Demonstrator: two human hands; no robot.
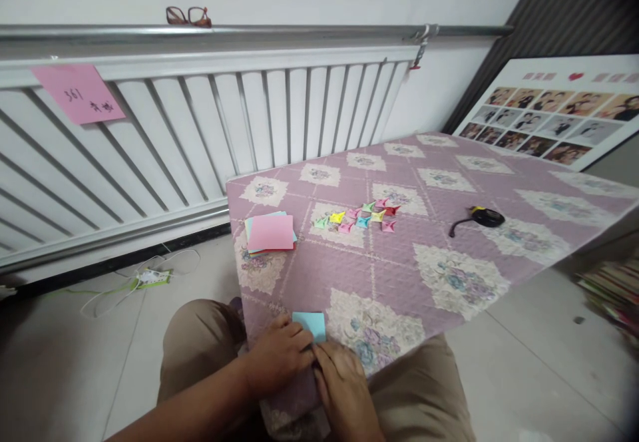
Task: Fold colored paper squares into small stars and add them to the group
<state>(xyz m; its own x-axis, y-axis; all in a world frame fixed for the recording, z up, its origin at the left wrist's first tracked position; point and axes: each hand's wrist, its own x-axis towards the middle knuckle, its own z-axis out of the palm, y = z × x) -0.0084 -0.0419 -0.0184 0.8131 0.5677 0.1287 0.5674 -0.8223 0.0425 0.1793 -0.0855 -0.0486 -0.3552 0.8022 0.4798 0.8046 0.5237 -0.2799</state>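
A light blue sheet of paper [311, 324] lies on the tablecloth at the near corner of the table. My left hand [280, 354] presses on its left and near side with curled fingers. From the right, my right hand [342, 370] meets it at the sheet's near edge, thumb and fingers close together. Both hands cover the near part of the paper, so its folds there are hidden. Beyond them sits a stack of coloured paper [271, 232], pink on top. To its right is a group of several small folded paper pieces [363, 221] in green, yellow, pink, blue and red.
A black object with a short cable [487, 217] rests farther right on the floral tablecloth [394, 265]. Behind the table stands a white radiator [299, 109]; glasses [188, 16] perch on its pipe. A photo board [549, 119] leans at the far right. A power strip [152, 277] lies on the floor.
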